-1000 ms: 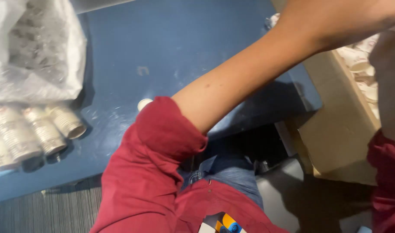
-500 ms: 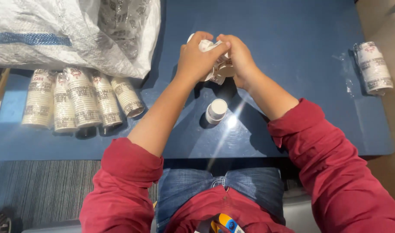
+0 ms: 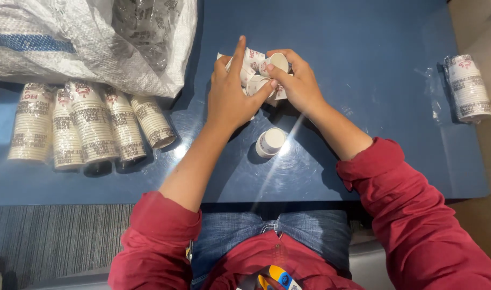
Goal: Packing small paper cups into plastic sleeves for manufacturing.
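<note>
Head view: both hands meet over the blue table point(image 3: 363, 43), the left hand point(image 3: 230, 96) and right hand point(image 3: 299, 86) closed together around a cluster of small paper cups point(image 3: 259, 70). Just below the hands, one loose cup point(image 3: 270, 142) stands untouched.

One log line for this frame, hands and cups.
left hand: on paper cups | right hand: gripping same cups | loose cup: on blue table, near hands | sleeved cup stacks: left, by plastic bag
</note>
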